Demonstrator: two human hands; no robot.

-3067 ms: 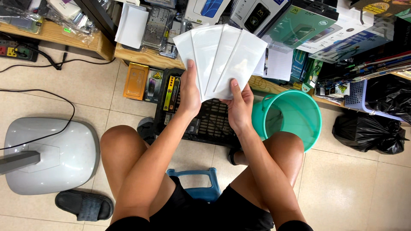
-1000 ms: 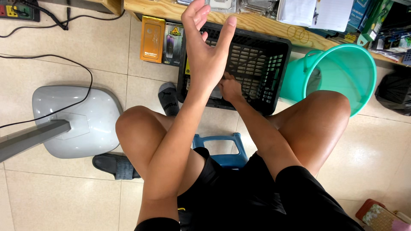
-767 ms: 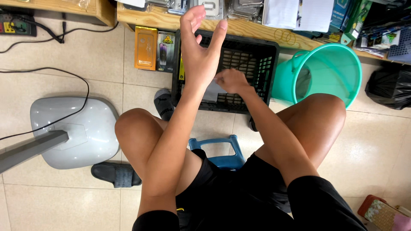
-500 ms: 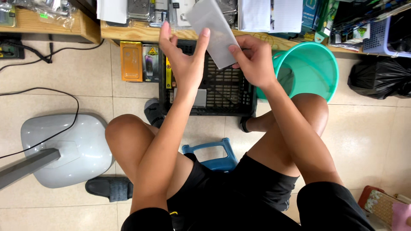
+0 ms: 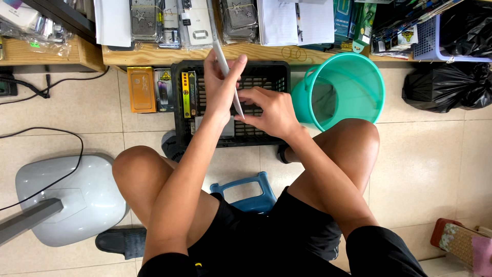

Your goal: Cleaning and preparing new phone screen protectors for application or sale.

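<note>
I sit on a low blue stool (image 5: 246, 189) over a black plastic crate (image 5: 266, 77) on the tiled floor. My left hand (image 5: 221, 84) holds a thin white flat packet (image 5: 225, 72) edge-on above the crate. My right hand (image 5: 269, 110) is beside it, fingers at the packet's lower end over the crate's middle. A yellow-and-black slim box (image 5: 187, 95) stands inside the crate at its left. Whether my right hand grips the packet or only touches it is unclear.
A teal bucket (image 5: 353, 87) stands right of the crate. Orange and dark boxes (image 5: 141, 90) lie left of it. A wooden shelf edge (image 5: 154, 54) with packaged goods runs above. A grey fan base (image 5: 72, 197) with a cable sits at the left, and black bags (image 5: 446, 84) at the right.
The fanned white packets seen earlier are gone from my hands. My right hand dipped into the crate, raised one flat packet, and now both hands have lowered it, turned edge-on, over the crate.
</note>
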